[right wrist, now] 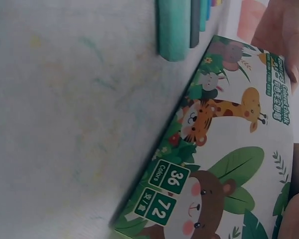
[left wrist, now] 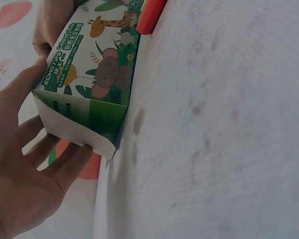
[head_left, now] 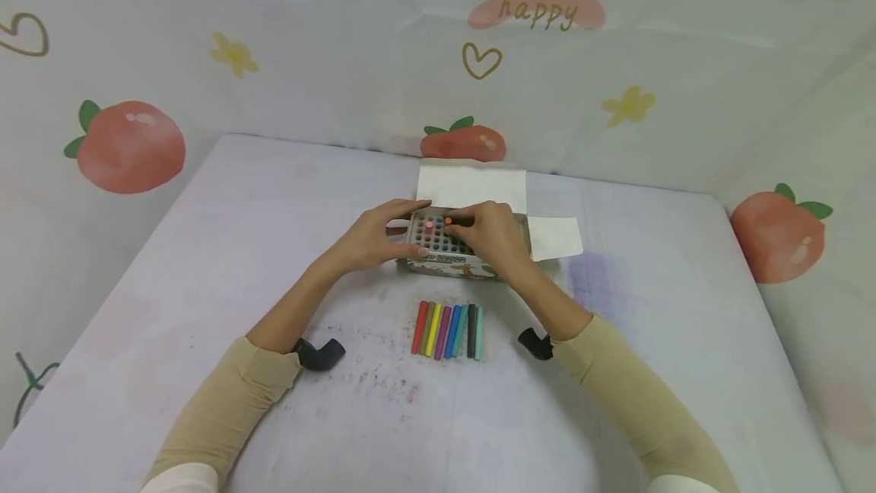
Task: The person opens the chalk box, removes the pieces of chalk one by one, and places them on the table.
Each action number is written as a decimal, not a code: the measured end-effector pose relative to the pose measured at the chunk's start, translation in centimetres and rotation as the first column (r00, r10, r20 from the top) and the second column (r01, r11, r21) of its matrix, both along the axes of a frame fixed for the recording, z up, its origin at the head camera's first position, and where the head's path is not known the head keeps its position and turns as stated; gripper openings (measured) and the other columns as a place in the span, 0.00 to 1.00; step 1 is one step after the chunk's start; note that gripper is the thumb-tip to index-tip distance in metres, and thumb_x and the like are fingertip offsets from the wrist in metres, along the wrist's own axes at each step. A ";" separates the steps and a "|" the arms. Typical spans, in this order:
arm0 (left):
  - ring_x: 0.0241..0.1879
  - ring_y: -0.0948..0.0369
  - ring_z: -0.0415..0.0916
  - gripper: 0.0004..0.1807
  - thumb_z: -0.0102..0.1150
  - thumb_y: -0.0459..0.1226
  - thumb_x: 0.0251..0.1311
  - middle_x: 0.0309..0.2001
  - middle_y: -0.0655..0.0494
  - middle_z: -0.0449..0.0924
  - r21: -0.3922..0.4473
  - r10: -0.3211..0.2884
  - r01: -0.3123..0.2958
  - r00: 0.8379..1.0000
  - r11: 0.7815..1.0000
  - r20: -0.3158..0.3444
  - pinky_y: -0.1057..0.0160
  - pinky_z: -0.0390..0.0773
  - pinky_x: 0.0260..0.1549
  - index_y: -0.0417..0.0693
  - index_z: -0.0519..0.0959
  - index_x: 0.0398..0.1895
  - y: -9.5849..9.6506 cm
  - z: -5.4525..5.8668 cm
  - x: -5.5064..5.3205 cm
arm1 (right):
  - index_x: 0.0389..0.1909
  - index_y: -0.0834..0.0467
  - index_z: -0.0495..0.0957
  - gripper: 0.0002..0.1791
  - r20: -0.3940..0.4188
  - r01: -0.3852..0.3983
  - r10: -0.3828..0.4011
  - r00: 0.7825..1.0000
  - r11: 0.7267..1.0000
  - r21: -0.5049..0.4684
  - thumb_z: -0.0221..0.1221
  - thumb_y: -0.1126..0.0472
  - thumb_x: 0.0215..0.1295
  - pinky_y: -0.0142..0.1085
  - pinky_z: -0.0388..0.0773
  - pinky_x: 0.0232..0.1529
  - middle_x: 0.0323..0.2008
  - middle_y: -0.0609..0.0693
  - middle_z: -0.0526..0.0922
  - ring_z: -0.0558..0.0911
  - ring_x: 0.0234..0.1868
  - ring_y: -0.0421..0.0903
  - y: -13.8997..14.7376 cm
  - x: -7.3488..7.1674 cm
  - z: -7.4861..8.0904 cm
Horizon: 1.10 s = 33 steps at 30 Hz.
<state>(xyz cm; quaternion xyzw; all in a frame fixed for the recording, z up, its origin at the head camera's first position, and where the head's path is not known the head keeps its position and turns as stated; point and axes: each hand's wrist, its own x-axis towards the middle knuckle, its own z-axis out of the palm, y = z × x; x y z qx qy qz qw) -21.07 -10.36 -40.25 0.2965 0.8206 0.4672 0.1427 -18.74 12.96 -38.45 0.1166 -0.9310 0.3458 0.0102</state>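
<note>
A cardboard box of coloured chalk (head_left: 445, 265) stands with its lid up, animal pictures on its front. Inside is a tray with rows of round holes (head_left: 419, 231). One pink chalk (head_left: 429, 227) sticks up from a hole. My left hand (head_left: 372, 238) steadies the box by its left end, thumb at the front top edge and fingers against the side flap (left wrist: 74, 127). Over the tray, my right hand (head_left: 494, 236) pinches an orange chalk (head_left: 448, 221) between thumb and fingers. The right part of the tray is hidden behind that hand.
In front of the box several chalk sticks lie side by side, from a red chalk (head_left: 419, 328) to a light green chalk (head_left: 479, 333). A white side flap (head_left: 556, 238) juts out right. Smudges mark the white tabletop (head_left: 383, 432); a printed curtain (head_left: 369, 59) hangs behind.
</note>
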 end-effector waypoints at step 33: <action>0.69 0.46 0.62 0.45 0.75 0.43 0.55 0.71 0.50 0.62 -0.002 0.052 -0.052 0.998 0.999 0.032 0.51 0.71 0.67 0.55 0.63 0.75 0.4 -0.1 0.4 | 0.49 0.58 0.86 0.14 -0.242 -0.012 -0.079 0.967 0.935 -0.354 0.67 0.60 0.64 0.34 0.86 0.37 0.41 0.52 0.88 0.87 0.37 0.45 0.6 0.8 -0.4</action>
